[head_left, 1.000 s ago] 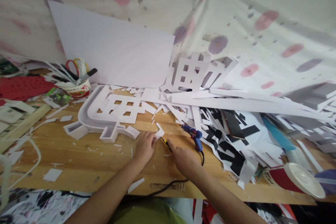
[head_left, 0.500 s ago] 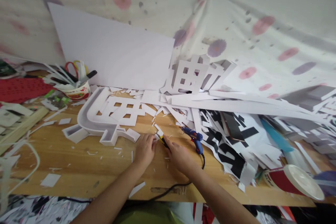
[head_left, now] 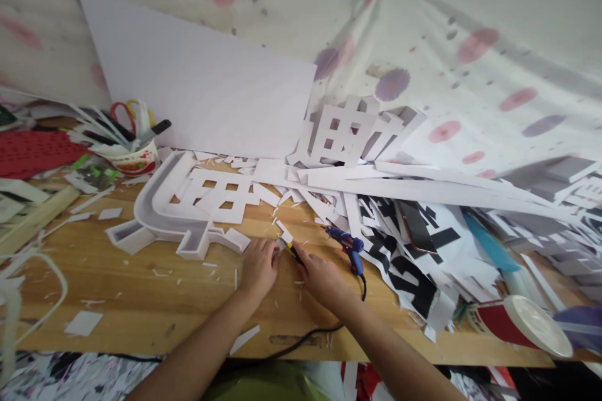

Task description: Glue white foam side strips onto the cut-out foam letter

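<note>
My right hand [head_left: 322, 279] is closed around a yellow and black utility knife [head_left: 295, 253], its blade end pointing away from me and to the left. Beside the blade, my left hand [head_left: 260, 267] rests on the wooden table with its fingers pressed together; whatever they pinch is hidden. Just past the blade and fingertips lies a small white strip [head_left: 283, 230]. Left of my hands stands a white hollow letter shape [head_left: 153, 200] with raised walls, and behind it lies a flat white cut-out [head_left: 226, 197] with square holes. A blue glue gun [head_left: 348, 243] lies right of my right hand.
White offcuts and long strips [head_left: 399, 185] cover the back. A phone [head_left: 416, 225] lies on black-and-white printed sheets. A paper cup [head_left: 522, 324] lies at right, and a tub of tools [head_left: 136, 160] stands at left. The glue gun's cord [head_left: 305, 335] runs along the front.
The view has shifted slightly. Both hands keep nearly the same place, with the knife still between them; the blade end shows a little more clearly now.
</note>
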`<state>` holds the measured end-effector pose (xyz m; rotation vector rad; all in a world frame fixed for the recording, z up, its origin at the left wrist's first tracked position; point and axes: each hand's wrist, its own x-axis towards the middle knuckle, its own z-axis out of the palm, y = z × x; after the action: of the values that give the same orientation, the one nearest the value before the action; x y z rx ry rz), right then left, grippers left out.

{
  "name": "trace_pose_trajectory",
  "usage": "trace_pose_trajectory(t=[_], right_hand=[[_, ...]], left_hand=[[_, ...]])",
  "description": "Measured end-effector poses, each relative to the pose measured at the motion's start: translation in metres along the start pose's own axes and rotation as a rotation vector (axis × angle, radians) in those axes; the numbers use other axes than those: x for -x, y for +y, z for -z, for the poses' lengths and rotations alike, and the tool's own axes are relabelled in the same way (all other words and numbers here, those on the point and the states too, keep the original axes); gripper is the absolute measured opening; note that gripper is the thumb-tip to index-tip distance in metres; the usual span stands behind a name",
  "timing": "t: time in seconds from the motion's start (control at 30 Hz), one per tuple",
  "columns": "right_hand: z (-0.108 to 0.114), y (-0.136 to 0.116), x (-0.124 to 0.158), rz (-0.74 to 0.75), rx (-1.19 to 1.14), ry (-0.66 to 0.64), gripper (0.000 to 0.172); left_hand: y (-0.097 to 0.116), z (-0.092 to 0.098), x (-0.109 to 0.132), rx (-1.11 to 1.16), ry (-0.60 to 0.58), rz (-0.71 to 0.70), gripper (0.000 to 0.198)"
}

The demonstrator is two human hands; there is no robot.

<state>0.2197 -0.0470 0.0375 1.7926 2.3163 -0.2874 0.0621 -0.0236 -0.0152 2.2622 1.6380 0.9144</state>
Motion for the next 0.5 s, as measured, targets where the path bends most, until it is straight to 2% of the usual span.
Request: trace_pose_trajectory(t=[0.27,0.5], right_hand=[[0.024,-0.009,-0.002,0.059,0.104,-0.049,0.053],[0.028,-0.008,0.001,0.099,0.197,-0.061,0.056]], left_hand=[[0.0,-0.002,-0.001,0.001,0.003,-0.021,0.009],[0.003,-0.003,0.0,0.004,0.009,0.066,0.006]])
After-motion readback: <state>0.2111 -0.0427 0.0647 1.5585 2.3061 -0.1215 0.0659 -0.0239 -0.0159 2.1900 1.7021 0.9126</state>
